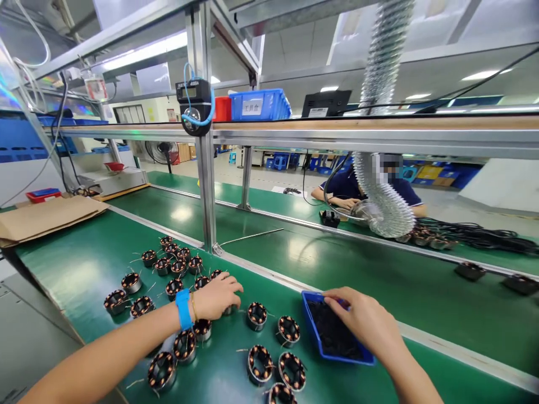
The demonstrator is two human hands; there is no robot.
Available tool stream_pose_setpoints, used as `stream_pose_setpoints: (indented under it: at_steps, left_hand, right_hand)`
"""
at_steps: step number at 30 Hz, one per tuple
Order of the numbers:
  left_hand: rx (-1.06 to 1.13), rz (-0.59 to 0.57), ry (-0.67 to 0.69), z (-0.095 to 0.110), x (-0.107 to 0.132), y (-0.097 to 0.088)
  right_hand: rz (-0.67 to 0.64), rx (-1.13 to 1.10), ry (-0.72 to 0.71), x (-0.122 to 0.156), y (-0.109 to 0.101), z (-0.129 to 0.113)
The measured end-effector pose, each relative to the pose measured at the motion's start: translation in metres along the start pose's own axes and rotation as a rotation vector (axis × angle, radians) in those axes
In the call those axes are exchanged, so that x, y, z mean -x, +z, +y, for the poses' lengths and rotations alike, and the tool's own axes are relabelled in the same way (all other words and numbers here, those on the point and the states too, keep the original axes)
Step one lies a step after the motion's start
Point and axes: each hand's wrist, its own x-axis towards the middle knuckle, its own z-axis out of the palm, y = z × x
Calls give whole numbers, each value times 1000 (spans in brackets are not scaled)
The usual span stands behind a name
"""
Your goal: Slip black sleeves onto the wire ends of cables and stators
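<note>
Many ring-shaped motor stators with copper windings [162, 370] stand on the green bench, thin wire ends sticking out. My left hand [217, 296], wearing a blue wristband [184, 310], is closed with curled fingers over one stator [228, 310], mostly hidden beneath it. Other stators [256, 316] lie between my hands. To the right is a blue tray [322, 349] filled with small black pieces [334, 331]. My right hand [364, 317] reaches over its far side, thumb and fingers pinched together at the pieces. Whatever is between those fingertips is too small to make out.
A metal upright [206, 191] and a rail [269, 274] border the bench. Beyond runs a green belt [295, 252] with a thin rod [252, 235]. Opposite, a person [337, 191] works behind a silver duct [391, 207]. Cardboard [50, 217] lies left.
</note>
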Motion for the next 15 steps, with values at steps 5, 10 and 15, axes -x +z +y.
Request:
stream_pose_setpoints:
  at_steps: [5,10,15]
  left_hand:
    - [4,205,-198,-7,17,7]
    - [-18,205,-303,-5,16,25]
    - [7,168,-148,-9,16,26]
  right_hand:
    - [59,-412,-151,2,12,-34]
    - [-86,-606,-202,-32,53,-91]
    - [-319,-690,-202,-73,96,-139]
